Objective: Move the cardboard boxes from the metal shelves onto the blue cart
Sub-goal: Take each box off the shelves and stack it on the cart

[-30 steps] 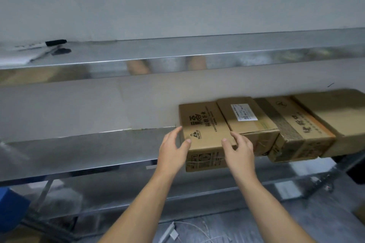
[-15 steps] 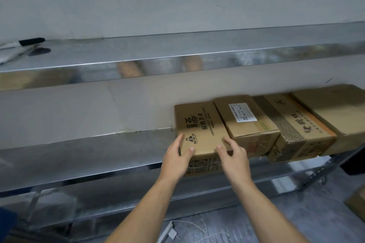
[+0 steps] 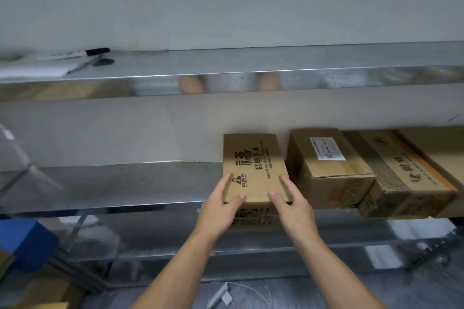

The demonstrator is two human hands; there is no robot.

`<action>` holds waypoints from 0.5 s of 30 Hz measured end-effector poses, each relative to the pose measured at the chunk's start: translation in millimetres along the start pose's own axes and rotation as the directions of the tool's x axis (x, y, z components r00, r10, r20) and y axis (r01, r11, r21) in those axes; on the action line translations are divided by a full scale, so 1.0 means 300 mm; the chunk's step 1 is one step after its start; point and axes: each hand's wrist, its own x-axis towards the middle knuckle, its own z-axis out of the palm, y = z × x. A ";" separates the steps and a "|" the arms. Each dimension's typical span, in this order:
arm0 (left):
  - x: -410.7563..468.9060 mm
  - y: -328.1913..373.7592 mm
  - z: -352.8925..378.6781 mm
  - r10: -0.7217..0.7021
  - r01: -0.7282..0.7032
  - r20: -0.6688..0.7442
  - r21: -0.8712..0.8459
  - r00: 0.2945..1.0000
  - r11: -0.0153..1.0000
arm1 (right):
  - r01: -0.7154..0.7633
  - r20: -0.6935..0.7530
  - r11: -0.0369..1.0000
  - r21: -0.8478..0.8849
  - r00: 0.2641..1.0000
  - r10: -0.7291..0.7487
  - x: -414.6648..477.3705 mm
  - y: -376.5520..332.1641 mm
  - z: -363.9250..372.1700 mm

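Note:
A small printed cardboard box (image 3: pixel 253 163) sits on the middle metal shelf (image 3: pixel 113 185), its near end over the shelf's front edge. My left hand (image 3: pixel 221 206) grips its near left corner, thumb on top. My right hand (image 3: pixel 291 203) grips its near right corner the same way. A gap separates it from a labelled box (image 3: pixel 324 163) to its right. Further right lie a taped box (image 3: pixel 401 178) and one more box (image 3: pixel 442 148) at the frame edge. A blue cart corner (image 3: pixel 25 243) shows at the lower left.
The upper metal shelf (image 3: pixel 251 63) holds a white sheet (image 3: pixel 37 68) and a black marker (image 3: pixel 96 51) at the left. A lower shelf (image 3: pixel 226 243) runs beneath. A cardboard box (image 3: pixel 50 291) and a white cable (image 3: pixel 226 293) lie on the floor.
Both hands closed on the printed box's near corners and drew it left, away from the labelled box, opening a gap. The view shifted right and the blue cart corner came back into sight.

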 end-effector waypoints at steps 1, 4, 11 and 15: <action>-0.016 -0.002 -0.016 -0.003 0.003 -0.030 -0.003 1.000 1.000 | 0.025 0.018 1.000 0.007 1.000 -0.025 -0.010 -0.012 0.013; -0.077 -0.011 -0.065 0.002 -0.005 -0.119 -0.022 0.993 1.000 | 0.087 0.078 0.996 0.031 0.993 -0.089 -0.039 -0.049 0.058; -0.228 -0.058 -0.198 0.016 -0.022 -0.337 -0.015 0.941 1.000 | 0.201 0.219 0.977 0.072 0.953 -0.212 -0.128 -0.097 0.175; -0.315 -0.090 -0.277 -0.027 -0.006 -0.463 -0.070 0.886 0.998 | 0.279 0.313 0.957 0.078 0.905 -0.289 -0.177 -0.145 0.260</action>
